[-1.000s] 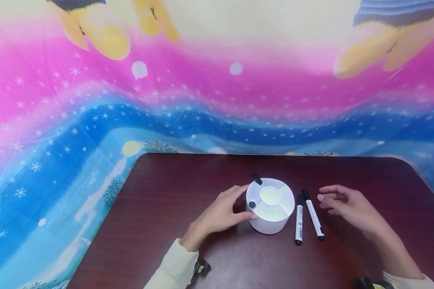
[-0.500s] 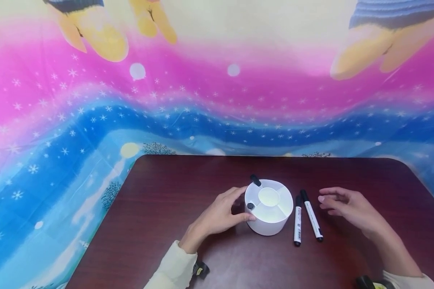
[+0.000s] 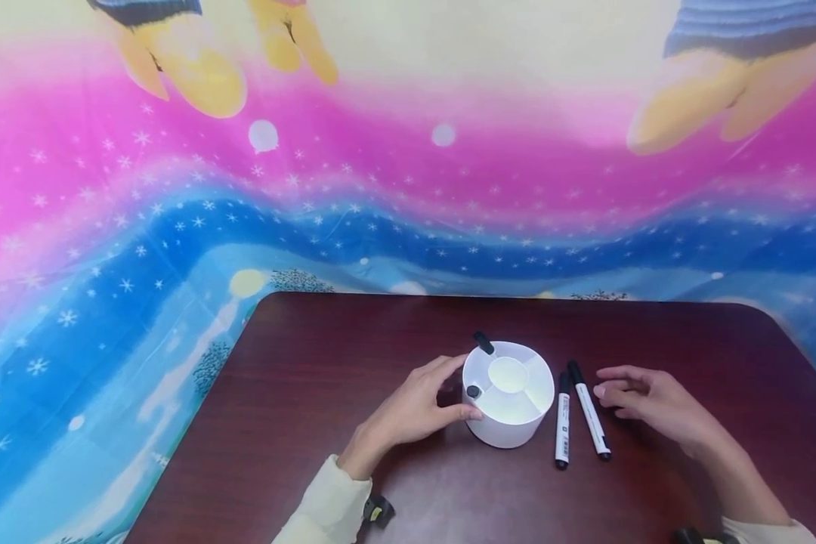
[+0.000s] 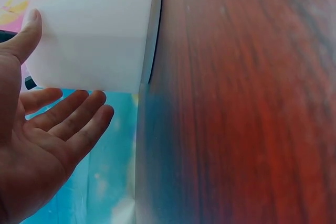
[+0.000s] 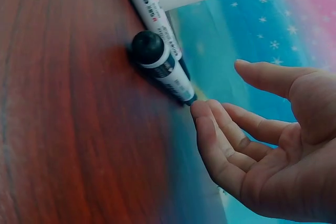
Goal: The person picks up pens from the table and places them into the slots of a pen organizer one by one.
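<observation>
A round white pen holder [image 3: 508,432] with dividers and a central ring stands upright on the table. My left hand [image 3: 418,404] holds its left side, the thumb at the front near the rim and the fingers farther back. Two black-ended pens, a rear one [image 3: 483,342] and a front one [image 3: 474,391], stand in it on the left. To its right lie two white markers with black caps, a left marker [image 3: 563,427] and a right marker [image 3: 590,418]. My right hand [image 3: 663,404] hovers beside the right marker with loosely bent fingers and holds nothing.
The dark red-brown wooden table [image 3: 299,363] has rounded far corners. Behind it hangs a pink and blue cloth [image 3: 381,166] with snowflakes. Black straps with yellow marks, such as the left strap [image 3: 378,511], sit at both wrists.
My right hand has come down slightly, nearer the table's front, and stays beside the markers. The left hand, pen holder and markers keep their places; the head view shifts a little.
</observation>
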`<state>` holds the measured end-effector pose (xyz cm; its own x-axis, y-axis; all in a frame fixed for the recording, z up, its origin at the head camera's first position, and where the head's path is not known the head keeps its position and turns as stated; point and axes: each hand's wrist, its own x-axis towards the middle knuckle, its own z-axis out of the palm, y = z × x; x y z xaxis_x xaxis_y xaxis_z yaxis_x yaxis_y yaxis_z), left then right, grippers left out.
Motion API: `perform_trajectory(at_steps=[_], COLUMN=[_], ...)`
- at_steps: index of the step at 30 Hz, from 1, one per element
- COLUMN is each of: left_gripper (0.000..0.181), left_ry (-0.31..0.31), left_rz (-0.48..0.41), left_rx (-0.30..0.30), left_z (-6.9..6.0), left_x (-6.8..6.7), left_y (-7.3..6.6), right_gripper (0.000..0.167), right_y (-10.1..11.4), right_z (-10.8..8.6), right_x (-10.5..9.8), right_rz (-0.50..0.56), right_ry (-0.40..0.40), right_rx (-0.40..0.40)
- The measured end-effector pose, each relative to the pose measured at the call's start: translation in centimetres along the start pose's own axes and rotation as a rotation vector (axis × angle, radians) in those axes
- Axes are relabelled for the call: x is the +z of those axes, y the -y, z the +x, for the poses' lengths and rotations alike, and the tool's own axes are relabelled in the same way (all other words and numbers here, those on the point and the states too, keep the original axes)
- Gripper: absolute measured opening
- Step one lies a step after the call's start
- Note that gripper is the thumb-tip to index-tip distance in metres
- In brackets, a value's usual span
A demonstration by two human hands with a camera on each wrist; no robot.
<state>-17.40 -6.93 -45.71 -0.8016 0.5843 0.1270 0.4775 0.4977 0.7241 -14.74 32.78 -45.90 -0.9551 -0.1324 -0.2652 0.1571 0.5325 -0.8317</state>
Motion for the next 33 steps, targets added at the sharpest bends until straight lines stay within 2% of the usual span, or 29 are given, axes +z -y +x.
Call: perform_trajectory(at_steps=[9,18,29,33], left_gripper=[0.081,0.082,0.081,0.08], left_ry=[-0.003,0.004,-0.002,-0.002], left_rz=[0.016,0.015,0.01,-0.003], left_rx=[0.027,0.007,0.015,0.021], left_z=[0.2,0.1,0.0,-0.1], left_x=[0.1,0.1,0.1,0.1], left_y=[0.2,0.5,0.4,0.2], right_gripper=[0.07,0.063,0.064,0.058], right_y=[-0.3,0.0,0.5,0.6], right_z=[0.8,1.5,1.5,1.2], right_x=[0.2,1.0,2.1,1.7], right_rz=[-0.037,-0.091,-0.175,-0.101], right_ry=[0.017,0.02,-0.06,-0.02], right_rx=[0.023,0.026,0.056,0.055])
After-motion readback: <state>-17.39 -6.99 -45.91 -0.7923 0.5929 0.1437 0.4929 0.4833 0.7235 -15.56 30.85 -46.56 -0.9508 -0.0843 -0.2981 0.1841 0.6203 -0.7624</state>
